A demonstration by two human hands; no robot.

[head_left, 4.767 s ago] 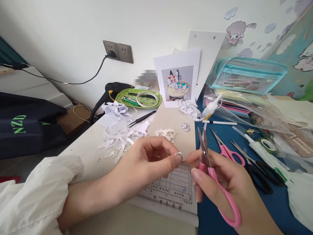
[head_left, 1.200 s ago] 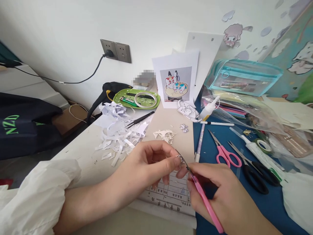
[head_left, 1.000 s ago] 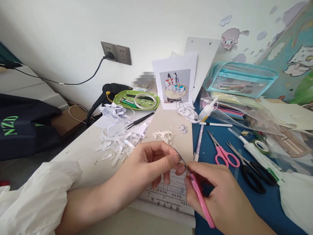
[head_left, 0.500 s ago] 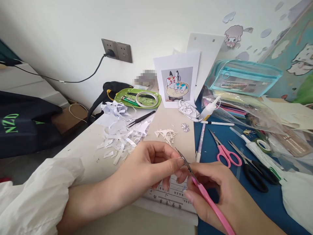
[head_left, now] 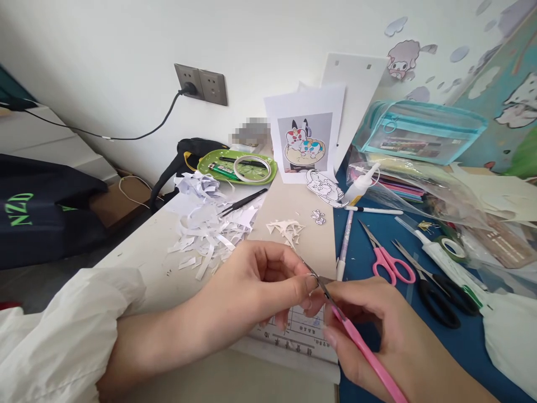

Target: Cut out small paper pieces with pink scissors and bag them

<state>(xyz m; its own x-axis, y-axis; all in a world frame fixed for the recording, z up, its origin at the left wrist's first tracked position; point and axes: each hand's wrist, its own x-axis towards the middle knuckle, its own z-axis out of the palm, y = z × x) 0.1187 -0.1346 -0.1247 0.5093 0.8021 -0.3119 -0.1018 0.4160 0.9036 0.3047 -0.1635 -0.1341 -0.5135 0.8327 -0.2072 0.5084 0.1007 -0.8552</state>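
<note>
My left hand (head_left: pixel 258 285) pinches a tiny paper cutout (head_left: pixel 312 276) between thumb and forefinger above a printed form sheet (head_left: pixel 298 336). My right hand (head_left: pixel 380 336) grips pink-handled scissors (head_left: pixel 356 344), whose thin blades point up-left and meet the cutout at my left fingertips. Both hands hover over the desk's front edge, close together.
White paper scraps (head_left: pixel 205 224) lie piled to the left. A second pink pair of scissors (head_left: pixel 386 260), black scissors (head_left: pixel 436 299), a pen (head_left: pixel 344 246), a glue bottle (head_left: pixel 361 187), a green tray (head_left: pixel 237 168) and a propped cartoon print (head_left: pixel 305 140) surround the hands. Plastic bags crowd the right.
The scissors went from pointing straight up, away from the cutout, to lying tilted with their blades at the cutout. Over the last second both hands barely shifted.
</note>
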